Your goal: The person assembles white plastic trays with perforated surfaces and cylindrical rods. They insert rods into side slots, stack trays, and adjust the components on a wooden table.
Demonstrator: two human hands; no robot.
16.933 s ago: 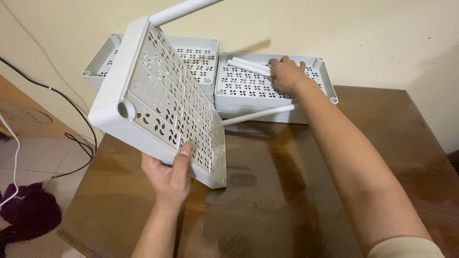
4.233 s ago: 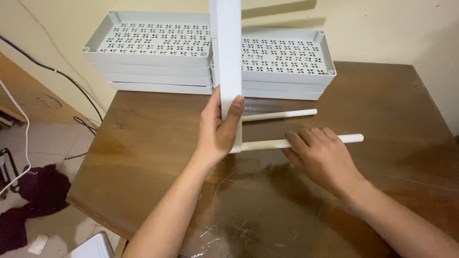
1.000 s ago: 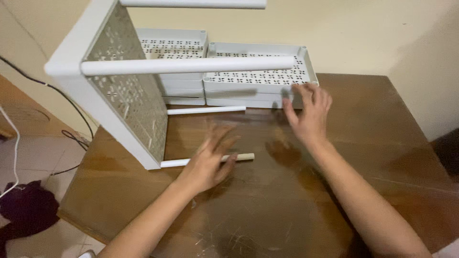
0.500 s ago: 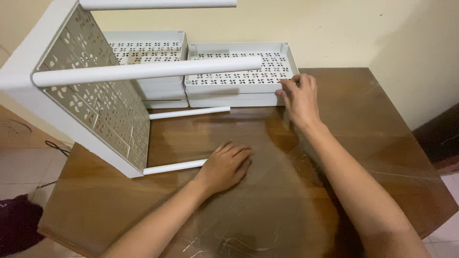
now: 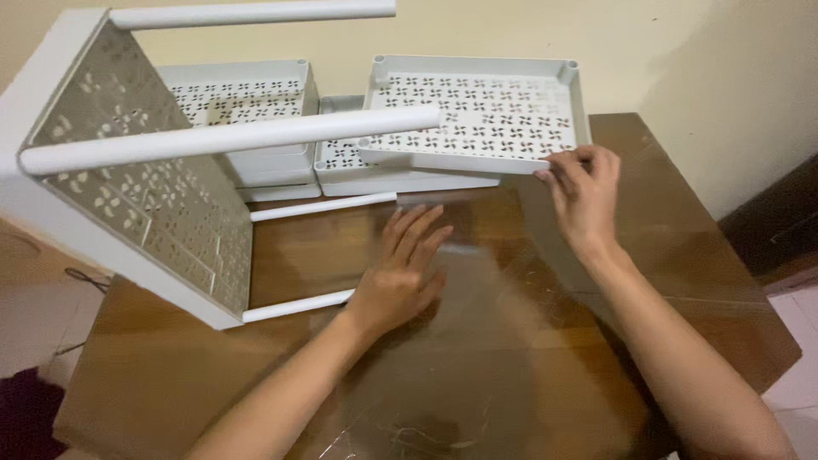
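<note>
White plastic tray (image 5: 477, 111), tilted up off the stack of trays (image 5: 375, 175) by the wall, is gripped at its near right corner by the right hand (image 5: 584, 196). Left hand (image 5: 400, 273) hovers open over the brown table (image 5: 682, 281), fingers spread, holding nothing, just beside the shelf (image 5: 128, 170) lying on its side with four poles.

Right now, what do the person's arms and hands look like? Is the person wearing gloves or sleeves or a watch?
Both arms are bare from wrist to where the picture ends, with no sleeves showing. The left hand and the right hand wear no gloves. No rings, watch or bracelet show. The fingernails look short and plain.
</note>
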